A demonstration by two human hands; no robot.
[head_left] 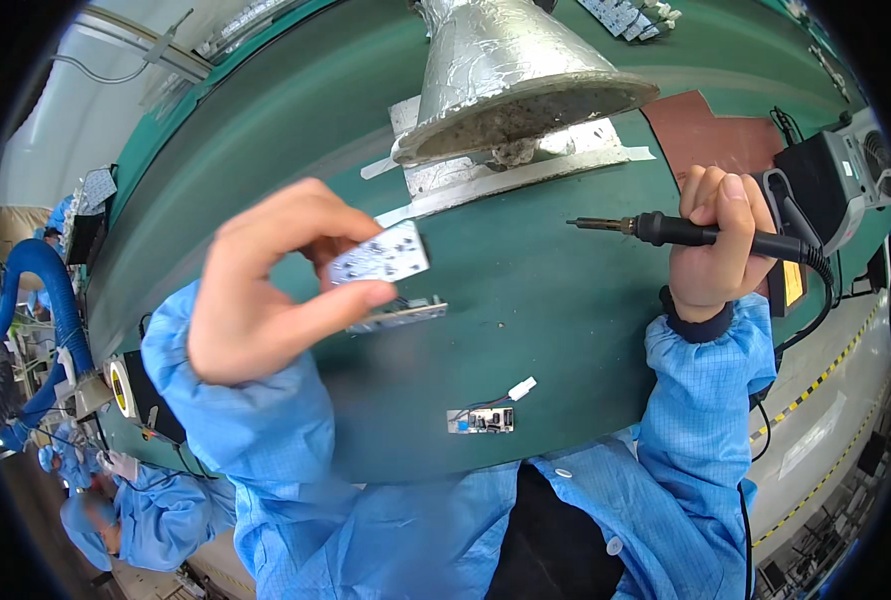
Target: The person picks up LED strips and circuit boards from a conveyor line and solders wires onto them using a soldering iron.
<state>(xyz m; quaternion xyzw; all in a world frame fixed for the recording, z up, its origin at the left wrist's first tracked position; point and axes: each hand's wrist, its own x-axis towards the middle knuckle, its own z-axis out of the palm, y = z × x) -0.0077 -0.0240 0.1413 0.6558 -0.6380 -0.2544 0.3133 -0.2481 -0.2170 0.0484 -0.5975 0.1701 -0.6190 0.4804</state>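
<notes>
Between the thumb and fingers of my left hand (pixel 276 285) is a small circuit board (pixel 386 254), its pale, dotted solder side showing. Just below it, partly behind my thumb, another circuit board (pixel 406 316) is seen nearly edge-on; whether I hold it too, I cannot tell. My right hand (pixel 721 235) is wrapped round the black handle of a soldering iron (pixel 656 229), whose tip points left over the green mat (pixel 556 300). Closer to me lies a small board (pixel 482 420) with components on top and a lead ending in a white connector (pixel 523 388).
A foil-covered fume hood (pixel 516 70) stands at the back, with white tape along its base. A brown sheet (pixel 711 135) and a black soldering station (pixel 826 180) are at the right; the iron's cable runs there. More boards (pixel 631 15) lie far back. Co-workers (pixel 156 510) sit at left.
</notes>
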